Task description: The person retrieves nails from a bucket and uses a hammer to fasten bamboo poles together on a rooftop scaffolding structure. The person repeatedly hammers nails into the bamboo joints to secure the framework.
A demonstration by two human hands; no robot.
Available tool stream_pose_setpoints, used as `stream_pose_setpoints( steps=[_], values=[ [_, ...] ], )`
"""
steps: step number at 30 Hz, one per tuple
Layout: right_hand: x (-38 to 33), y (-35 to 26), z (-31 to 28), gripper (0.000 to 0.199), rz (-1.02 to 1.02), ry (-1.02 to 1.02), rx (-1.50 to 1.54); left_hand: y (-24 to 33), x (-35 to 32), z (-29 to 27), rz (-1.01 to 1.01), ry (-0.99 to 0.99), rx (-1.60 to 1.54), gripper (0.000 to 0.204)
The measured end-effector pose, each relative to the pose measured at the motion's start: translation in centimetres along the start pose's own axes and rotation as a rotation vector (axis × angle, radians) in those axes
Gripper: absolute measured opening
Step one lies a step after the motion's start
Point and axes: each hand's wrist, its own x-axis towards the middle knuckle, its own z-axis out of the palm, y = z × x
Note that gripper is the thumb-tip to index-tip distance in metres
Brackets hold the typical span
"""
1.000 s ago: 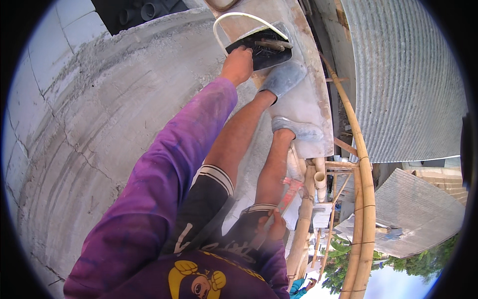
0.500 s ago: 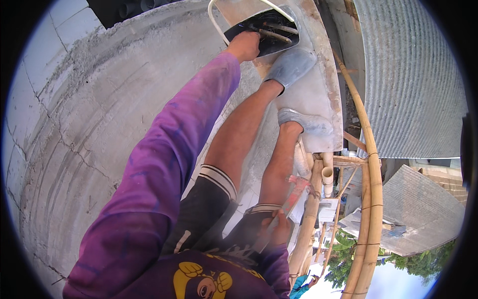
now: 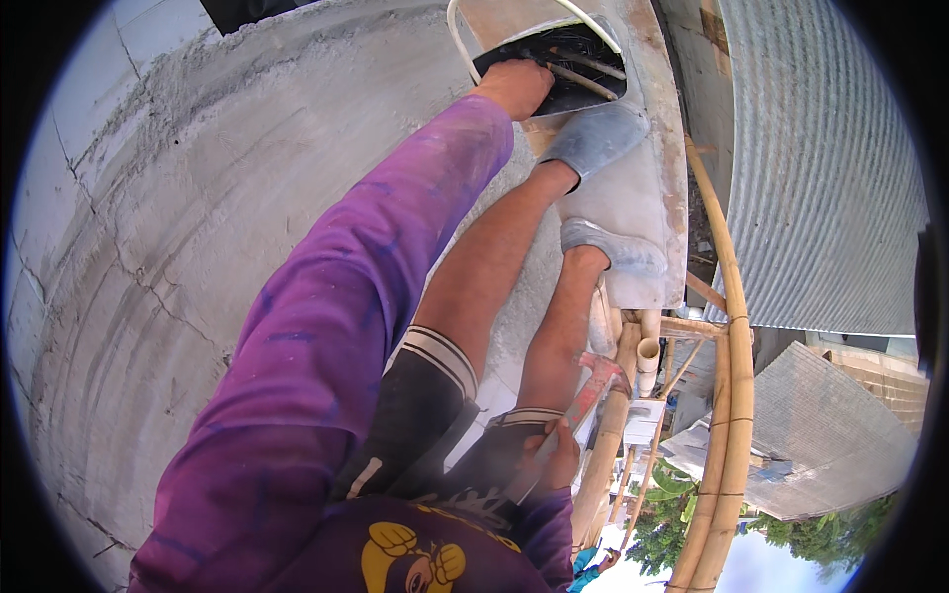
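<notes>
My left hand [image 3: 519, 87] reaches down into a black-lined bucket [image 3: 575, 102] with a pale curved handle [image 3: 461, 44]. Its fingers are hidden inside, so what they touch cannot be made out. Wooden sticks [image 3: 583, 81] and thin, nail-like pieces lie in the bucket beside the hand. Close to my body, my right hand [image 3: 561, 457] is closed around a hammer [image 3: 590, 387] with a worn red head, which points up and away from me.
My grey boots [image 3: 598, 141] stand on a pale board [image 3: 647, 217] beside a rough concrete wall [image 3: 198, 198]. Bamboo poles [image 3: 733, 395] run along the right. Beyond them are corrugated sheets [image 3: 820, 178], and a person in a teal sleeve [image 3: 585, 571] is at the lower edge.
The view has shifted slightly, moving the bucket and my left arm rightward in it. My left hand is still in the bucket; my right still grips the hammer.
</notes>
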Motion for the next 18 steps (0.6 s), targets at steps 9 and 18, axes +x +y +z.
stream_pose_setpoints(
  steps=[9,18],
  values=[
    [-0.2,-0.3,0.3,0.033,0.014,0.019,-0.022,0.8,-4.2,-1.3,0.022,0.240,-0.235,0.023],
    [0.0,-0.4,-0.2,0.038,-0.015,0.009,-0.045,1.5,-4.7,-1.6,-0.174,0.464,-0.573,0.022]
  ],
)
